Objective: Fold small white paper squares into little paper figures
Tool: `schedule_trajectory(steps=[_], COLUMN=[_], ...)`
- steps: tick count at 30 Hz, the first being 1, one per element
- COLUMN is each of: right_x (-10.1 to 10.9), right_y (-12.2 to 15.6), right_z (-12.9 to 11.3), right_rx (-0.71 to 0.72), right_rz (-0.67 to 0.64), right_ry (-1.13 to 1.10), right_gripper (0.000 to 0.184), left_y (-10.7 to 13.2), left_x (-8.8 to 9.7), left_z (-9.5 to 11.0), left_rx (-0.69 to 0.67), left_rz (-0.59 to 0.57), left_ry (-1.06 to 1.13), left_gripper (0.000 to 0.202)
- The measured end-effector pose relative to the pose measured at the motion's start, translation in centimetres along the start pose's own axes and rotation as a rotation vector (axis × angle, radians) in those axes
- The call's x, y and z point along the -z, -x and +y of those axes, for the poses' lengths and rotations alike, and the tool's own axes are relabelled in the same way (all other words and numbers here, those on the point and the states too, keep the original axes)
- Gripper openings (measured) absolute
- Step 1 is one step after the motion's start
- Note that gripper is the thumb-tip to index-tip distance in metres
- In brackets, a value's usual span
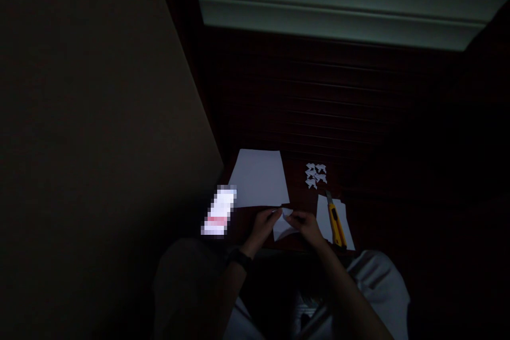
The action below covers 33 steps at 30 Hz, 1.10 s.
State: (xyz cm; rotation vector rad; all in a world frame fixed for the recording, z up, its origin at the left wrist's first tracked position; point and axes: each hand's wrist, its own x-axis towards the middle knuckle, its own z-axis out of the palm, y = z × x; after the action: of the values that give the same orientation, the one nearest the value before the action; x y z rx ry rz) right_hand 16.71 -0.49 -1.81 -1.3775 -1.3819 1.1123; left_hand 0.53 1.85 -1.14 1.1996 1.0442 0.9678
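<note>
Since the small paper is thin, it is pinched from 2 sides: the left hand has thumb and fingers closed on its upper left edge, the right hand is closed on the edge opposite, and the sheet hangs between them, probably so it stays taut and steady. It is over the near edge of the counter, between the person's knees.

Just beyond the left hand lies a large white sheet, flat and apparently out of the way. Left of that hand is a bright, blurred-out screen, likely angled for easy viewing. Beyond the right hand, small folded shapes sit grouped in rows, perhaps to save room. Right of that hand, a yellow cutter rests on cut paper, seemingly weighing it down, blade away from the person. A wall to the hands' left crowds that side, and dim light hides finer creases.
</note>
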Motion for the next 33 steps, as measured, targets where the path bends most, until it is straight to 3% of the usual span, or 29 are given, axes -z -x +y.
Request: schedule_trajectory(steps=[15, 22, 33], right_x=[0.1, 0.2, -0.1], right_y=[-0.2, 0.1, 0.0], right_z=[0.5, -0.2, -0.5], right_rx=[0.013, 0.017, 0.062], right_rz=[0.035, -0.036, 0.039], right_ry=[0.066, -0.027, 0.02], right_gripper=[0.029, 0.034, 0.027], left_y=[0.0, -0.1, -0.3], left_x=[0.2, 0.2, -0.1], left_z=[-0.5, -0.9, -1.4], left_rx=[-0.015, -0.049, -0.051], left_rz=[-0.088, -0.06, -0.037], left_ry=[0.014, 0.004, 0.008], left_gripper=[0.038, 0.037, 0.044])
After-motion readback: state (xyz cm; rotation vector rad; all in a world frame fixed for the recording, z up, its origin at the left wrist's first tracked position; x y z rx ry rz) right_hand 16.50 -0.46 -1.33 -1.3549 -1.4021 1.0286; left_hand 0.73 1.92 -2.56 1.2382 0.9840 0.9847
